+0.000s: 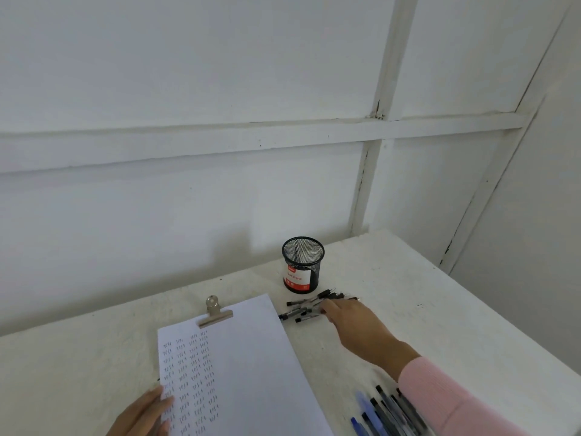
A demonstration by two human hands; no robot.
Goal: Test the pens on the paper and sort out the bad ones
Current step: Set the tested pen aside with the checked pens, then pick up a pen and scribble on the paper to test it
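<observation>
A white sheet of paper [239, 366] lies on a clipboard with a metal clip [215, 313]; rows of small pen marks cover its left half. My left hand [143, 415] rests flat on the paper's lower left edge. My right hand [352, 322] reaches over a loose heap of black pens [305, 308] just right of the paper's top; its fingertips touch the pens, and whether they grip one is hidden. A second group of blue and black pens [386, 413] lies near the front edge, under my pink sleeve.
A black mesh pen cup [302, 264] with a red and white label stands behind the heap of pens. The white table [424, 309] meets a white panelled wall at the back and on the right.
</observation>
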